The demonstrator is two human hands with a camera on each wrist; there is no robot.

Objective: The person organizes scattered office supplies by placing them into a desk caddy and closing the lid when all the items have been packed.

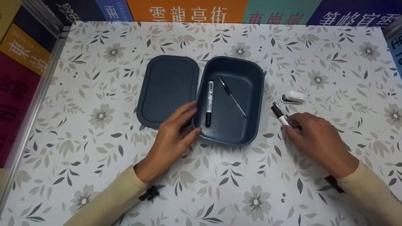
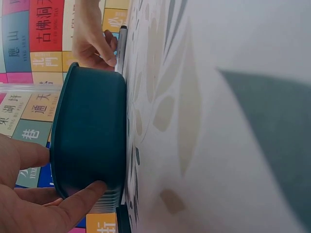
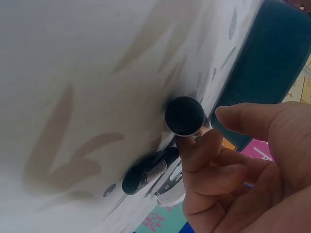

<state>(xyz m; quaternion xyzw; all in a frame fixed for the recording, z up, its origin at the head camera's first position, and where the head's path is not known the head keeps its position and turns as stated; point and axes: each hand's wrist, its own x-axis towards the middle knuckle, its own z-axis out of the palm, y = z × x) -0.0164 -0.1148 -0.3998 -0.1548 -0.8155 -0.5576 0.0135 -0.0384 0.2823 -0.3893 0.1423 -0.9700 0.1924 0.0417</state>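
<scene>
A dark blue plastic box (image 1: 230, 139) stands uncovered, with a black-capped marker (image 1: 209, 100) and a slim black-and-clear pen (image 1: 232, 98) inside. My left hand (image 1: 171, 138) rests against its left side, thumb at the near-left rim and fingertips along the outer wall; in the left wrist view those fingers (image 2: 80, 201) touch the wall. Right of the box, my right hand (image 1: 314, 135) pinches a second marker (image 1: 279, 114) with a black end and white barrel. Its round black end (image 3: 184, 116) faces the right wrist camera, and a dark, partly clear pen-like piece (image 3: 150, 170) lies beside it.
The matching flat lid (image 1: 168, 91) lies left of the box. A small white stapler (image 1: 293, 96) sits just beyond the right hand. Floral-patterned cloth (image 1: 256, 201) covers the table, and colourful panels with characters (image 1: 188, 12) border its far and left edges.
</scene>
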